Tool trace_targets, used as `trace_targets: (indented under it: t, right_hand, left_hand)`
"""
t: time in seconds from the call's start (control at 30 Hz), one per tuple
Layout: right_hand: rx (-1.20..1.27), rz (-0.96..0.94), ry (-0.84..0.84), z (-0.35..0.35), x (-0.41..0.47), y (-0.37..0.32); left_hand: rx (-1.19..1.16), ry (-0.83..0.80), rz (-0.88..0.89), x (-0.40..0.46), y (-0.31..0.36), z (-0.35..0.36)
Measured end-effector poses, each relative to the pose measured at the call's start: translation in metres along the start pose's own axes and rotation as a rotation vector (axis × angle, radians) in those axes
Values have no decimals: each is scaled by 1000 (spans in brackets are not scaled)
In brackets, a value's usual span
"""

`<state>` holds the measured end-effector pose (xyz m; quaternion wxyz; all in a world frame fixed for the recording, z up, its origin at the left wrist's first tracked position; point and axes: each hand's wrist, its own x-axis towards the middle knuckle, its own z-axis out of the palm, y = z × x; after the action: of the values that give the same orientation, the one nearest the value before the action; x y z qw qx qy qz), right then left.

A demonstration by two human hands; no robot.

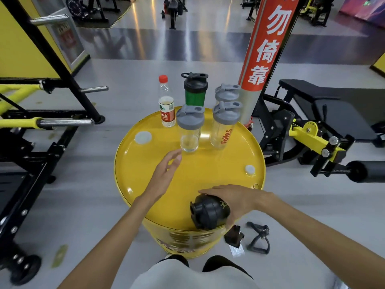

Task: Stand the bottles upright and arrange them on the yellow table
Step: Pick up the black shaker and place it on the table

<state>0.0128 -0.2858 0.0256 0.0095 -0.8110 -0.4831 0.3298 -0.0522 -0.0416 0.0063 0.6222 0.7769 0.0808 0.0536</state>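
Note:
The yellow table point(208, 170) is a round drum top. At its far side stand a red-capped water bottle point(166, 103), a green shaker with a black lid point(194, 90), and three clear shakers with grey lids point(190, 128) point(224, 125) point(227, 93). A black shaker point(206, 211) lies on its side at the near edge, lid pointing left. My right hand point(233, 200) is wrapped over its body. My left hand point(166, 172) hovers open above the table, fingertips just short of the nearest clear shaker.
Two white plugs point(143, 137) point(250, 169) sit in the drum top. A red-wrapped pole point(262, 49) rises just behind the right side. Gym racks stand left, a bench machine point(312, 126) right. Black handles point(258, 236) lie on the floor.

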Motion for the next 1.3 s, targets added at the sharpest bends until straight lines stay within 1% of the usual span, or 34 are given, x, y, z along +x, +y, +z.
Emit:
trace_targets:
  t: [0.07,0.13,0.23,0.4,0.6,0.7,0.83,0.93,1.07,1.2,1.3]
  right_hand:
    - [-32,2,38,2,4,0]
    - [8,-18,70,5,8,4]
    - [187,-40,159,3,9,7]
    - [465,-108,400,-25,19,-9]
    - [743,-83,680,-53,65,-41]
    - [830,-76,787,-62,93,-59]
    - [901,-96,887,-65,130,-79]
    - [970,-86,932,-67,153,-86]
    - [1050,-59,931,-73,175,-84]
    - [1097,-43,905,-83,189,-76]
    - [1099,-24,849,-88,189,-65]
  left_hand:
    - [4,6,3,-2,0,0]
    - [4,12,2,-3,0,-2]
    - [-7,27,3,-4,1,-7]
    - [-53,63,29,-1,7,-20]
    - [-149,148,110,7,28,-38]
    - [-177,168,162,11,36,-55]
    - [-145,152,183,20,39,-82]
    - [-19,107,173,30,38,-99]
    - [186,79,192,52,39,-114]
    - [250,96,216,81,37,-122]
    - [293,77,223,103,31,-128]
